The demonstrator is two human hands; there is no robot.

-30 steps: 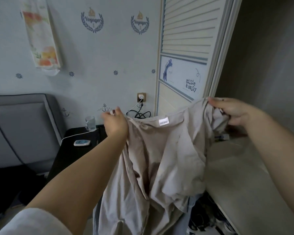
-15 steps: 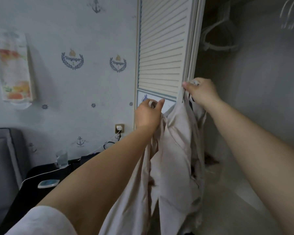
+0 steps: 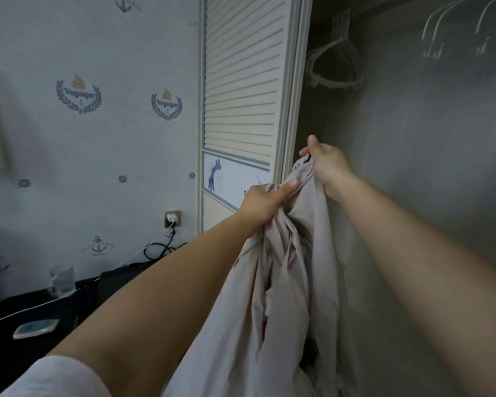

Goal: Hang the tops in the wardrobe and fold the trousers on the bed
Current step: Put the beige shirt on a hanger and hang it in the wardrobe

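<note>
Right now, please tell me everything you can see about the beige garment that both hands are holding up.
The beige garment looks like thin, soft, creased cloth in one pale colour. It is bunched at the top and hangs down in long folds, out past the bottom of the picture. The left hand grips its upper edge, thumb pressed on the cloth; the right hand grips the top a little higher. It hangs before the open wardrobe, on no hanger. Its kind cannot be told.

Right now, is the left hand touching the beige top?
Touching. The head view shows the left hand gripping the beige top near its upper edge, thumb pressed over bunched fabric.
</note>
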